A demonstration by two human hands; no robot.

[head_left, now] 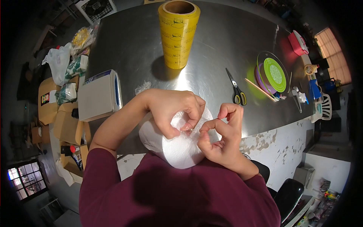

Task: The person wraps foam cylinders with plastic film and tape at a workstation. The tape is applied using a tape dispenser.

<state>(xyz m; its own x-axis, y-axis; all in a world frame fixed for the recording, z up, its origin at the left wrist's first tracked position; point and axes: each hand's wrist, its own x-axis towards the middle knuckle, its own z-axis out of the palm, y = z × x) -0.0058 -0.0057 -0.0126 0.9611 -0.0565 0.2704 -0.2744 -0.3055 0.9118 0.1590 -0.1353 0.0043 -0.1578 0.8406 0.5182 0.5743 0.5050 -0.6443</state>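
Observation:
A white, rounded object [179, 151] with a wrinkled surface lies at the table's front edge, against the person's shirt. Over its top my left hand [179, 113] curls, with thumb and fingers pinched on thin clear film [188, 129]. Just to the right, my right hand [224, 138] has its thumb and index finger pressed together beside the film; whatever lies between those fingertips is too small to make out. The hands are close but apart. Behind them a tall yellow roll of printed film [177, 38] stands upright on the metal table [128, 45].
Scissors [236, 90] with black and yellow handles, wooden sticks [261, 90] and a green disc [273, 75] lie to the right. A red container [298, 42] is at the back right. At the left are a white box [99, 96], plastic bags [58, 62] and cardboard boxes [68, 123].

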